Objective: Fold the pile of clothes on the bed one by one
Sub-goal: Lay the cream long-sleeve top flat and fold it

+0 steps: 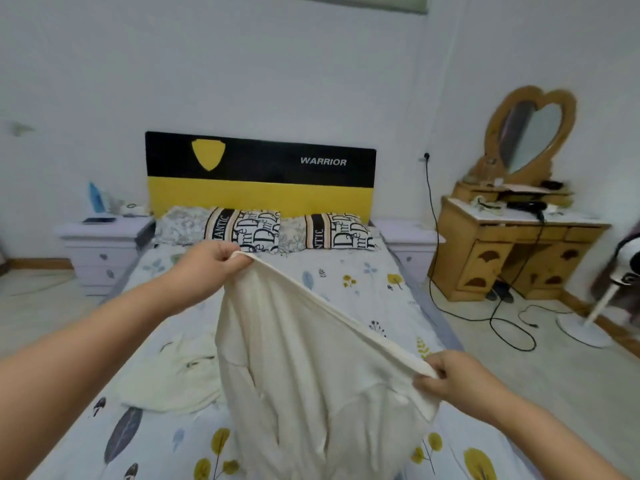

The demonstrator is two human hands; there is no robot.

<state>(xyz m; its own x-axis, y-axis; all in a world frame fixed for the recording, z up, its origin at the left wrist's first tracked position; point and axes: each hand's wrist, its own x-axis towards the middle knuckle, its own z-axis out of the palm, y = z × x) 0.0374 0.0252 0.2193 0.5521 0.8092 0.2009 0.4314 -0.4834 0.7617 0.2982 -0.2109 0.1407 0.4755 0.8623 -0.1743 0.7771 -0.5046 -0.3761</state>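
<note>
The left hand (pixel 216 259) and right hand (pixel 446 374) each pinch the hem of a cream shirt (pixel 311 368) above the bed (pixel 363 289). A loose pinch could drop it onto the near pile (pixel 173 379).

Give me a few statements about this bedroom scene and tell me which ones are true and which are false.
1. Both hands hold the cream garment by one edge. True: the left hand and the right hand each grip it.
2. The garment lies flat on the bed. False: it hangs from the hands above the bed.
3. Another pale piece of clothing lies on the bed beside it. True.
4. The mirror on the dresser is square. False: it is heart-shaped.
5. Two pillows lie at the headboard. True.
</note>
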